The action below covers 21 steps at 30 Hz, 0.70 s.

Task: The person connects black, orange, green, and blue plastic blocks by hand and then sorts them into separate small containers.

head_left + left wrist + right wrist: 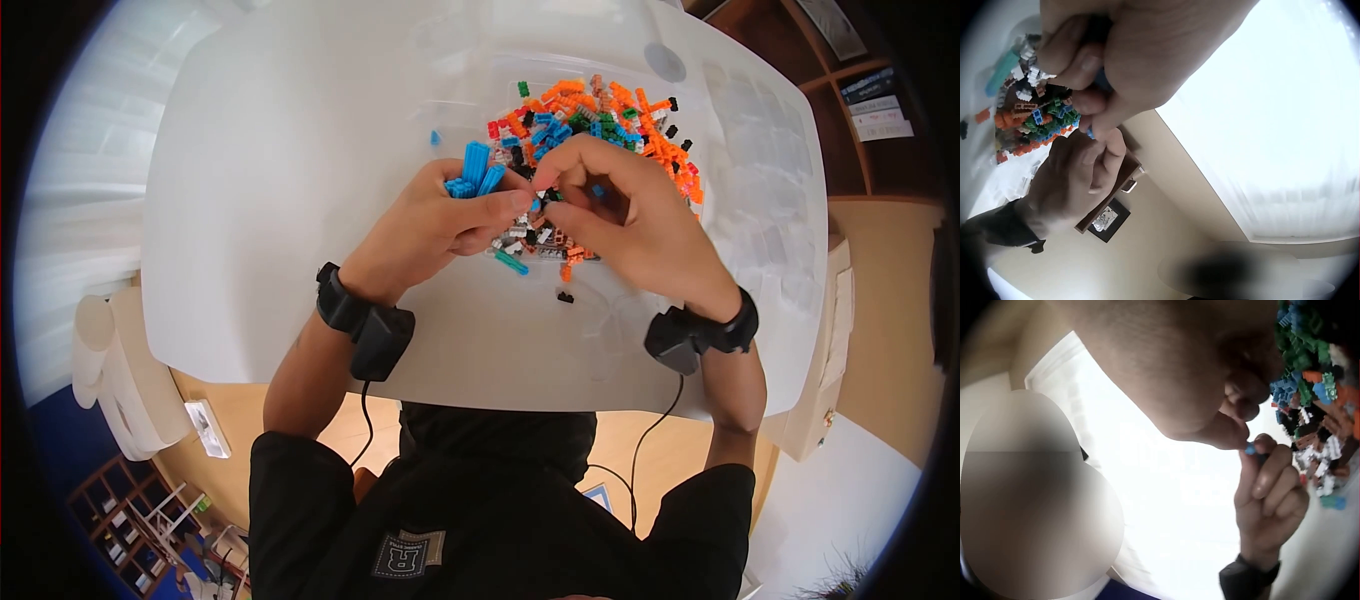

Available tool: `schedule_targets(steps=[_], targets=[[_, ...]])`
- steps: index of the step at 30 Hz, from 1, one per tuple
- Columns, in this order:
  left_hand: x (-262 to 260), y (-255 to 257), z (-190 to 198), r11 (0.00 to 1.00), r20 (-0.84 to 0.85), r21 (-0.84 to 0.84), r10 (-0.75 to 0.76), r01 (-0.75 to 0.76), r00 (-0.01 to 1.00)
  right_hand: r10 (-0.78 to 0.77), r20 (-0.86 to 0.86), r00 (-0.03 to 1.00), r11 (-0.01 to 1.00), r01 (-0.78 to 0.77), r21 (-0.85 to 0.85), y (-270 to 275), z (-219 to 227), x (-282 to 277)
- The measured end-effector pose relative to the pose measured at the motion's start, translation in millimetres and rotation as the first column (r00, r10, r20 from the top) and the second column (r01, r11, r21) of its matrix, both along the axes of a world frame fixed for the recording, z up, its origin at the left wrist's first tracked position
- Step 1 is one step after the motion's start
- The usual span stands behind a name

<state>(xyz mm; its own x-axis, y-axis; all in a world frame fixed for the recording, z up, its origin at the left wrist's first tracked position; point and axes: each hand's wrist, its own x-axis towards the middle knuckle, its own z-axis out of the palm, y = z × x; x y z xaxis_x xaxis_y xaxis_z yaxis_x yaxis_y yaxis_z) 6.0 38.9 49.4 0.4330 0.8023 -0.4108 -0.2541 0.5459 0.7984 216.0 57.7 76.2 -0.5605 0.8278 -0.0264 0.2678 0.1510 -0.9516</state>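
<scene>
In the head view the left hand (pixel 420 225) grips several blue block bundles (pixel 476 165) against its palm, while its thumb and finger pinch a small blue piece (pixel 535 205). Facing it, the right hand (pixel 640 215) has thumb and index finger close at the same piece. The right wrist view shows that blue piece (pixel 1250 449) between the fingertips of both hands; whether the right fingers grip it or only touch it is hard to tell. A pile of small coloured blocks (pixel 655 140) lies behind and below the hands.
A teal stick (pixel 511 262) and a black block (pixel 566 297) lie near the pile's front edge on the white table (pixel 250 200). One small blue piece (pixel 435 136) sits left of the pile. Clear plastic trays (pixel 765 170) stand at the right.
</scene>
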Motion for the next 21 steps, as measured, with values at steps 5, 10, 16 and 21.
schedule_targets(steps=[5,10,16,21], targets=[[1,1,0,0.999,-0.042,0.036,0.035,-0.033,0.999,0.042,-0.136,0.990,0.973,-0.071,-0.219,5,9,9],[2,-1,1,0.995,-0.044,0.076,0.063,-0.059,0.997,-0.044,-0.232,0.972,0.977,-0.007,-0.212,2,10,4],[2,-2,0,0.992,-0.018,0.099,0.079,-0.077,0.997,-0.165,-0.208,0.964,0.979,0.134,-0.153,-5,7,0],[3,-3,-4,0.982,-0.026,0.171,0.084,-0.078,0.996,-0.207,-0.143,0.968,0.974,0.190,-0.125,-10,9,4]])
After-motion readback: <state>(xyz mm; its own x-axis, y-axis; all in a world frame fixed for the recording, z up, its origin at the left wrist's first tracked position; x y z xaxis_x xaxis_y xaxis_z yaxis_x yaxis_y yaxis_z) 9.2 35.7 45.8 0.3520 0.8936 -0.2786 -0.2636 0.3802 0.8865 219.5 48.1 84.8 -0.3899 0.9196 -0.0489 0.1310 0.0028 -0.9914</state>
